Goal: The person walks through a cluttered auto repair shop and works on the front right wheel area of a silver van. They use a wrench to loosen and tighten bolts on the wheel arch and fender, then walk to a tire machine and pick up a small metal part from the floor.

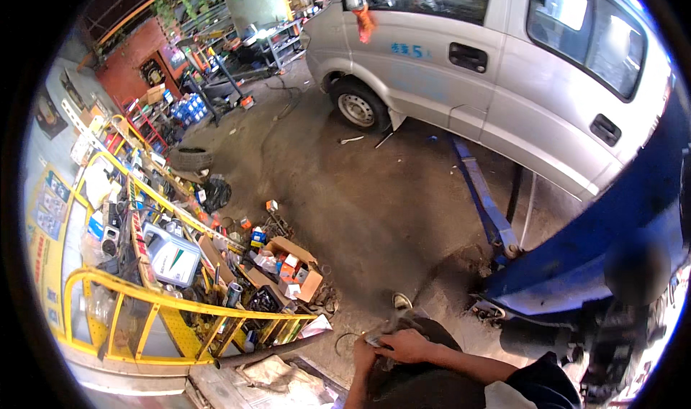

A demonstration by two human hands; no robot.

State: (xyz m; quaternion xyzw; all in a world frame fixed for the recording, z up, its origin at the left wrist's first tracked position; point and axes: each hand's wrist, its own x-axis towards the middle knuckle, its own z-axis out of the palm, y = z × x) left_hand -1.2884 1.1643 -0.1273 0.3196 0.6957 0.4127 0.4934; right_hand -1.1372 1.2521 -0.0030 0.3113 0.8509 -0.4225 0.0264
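My two hands are together low in the picture, in front of my dark-clothed body. My left hand [363, 354] is closed at a small greyish, crumpled thing [376, 334] that looks like cloth or a glove. My right hand [405, 346] reaches across from the right, its fingers bent over the same greyish thing and against the left hand. Blur and overlap hide its exact shape. One shoe [402, 301] shows just beyond the hands on the stained floor.
A silver van [432, 78] stands ahead right. Near it are a blue lift arm [481, 189] and blue lift post [576, 236]. At left, yellow railings [165, 297] border clutter, including a grey jug [171, 256] and an open cardboard box [309, 283]. A tyre [191, 158] lies farther off.
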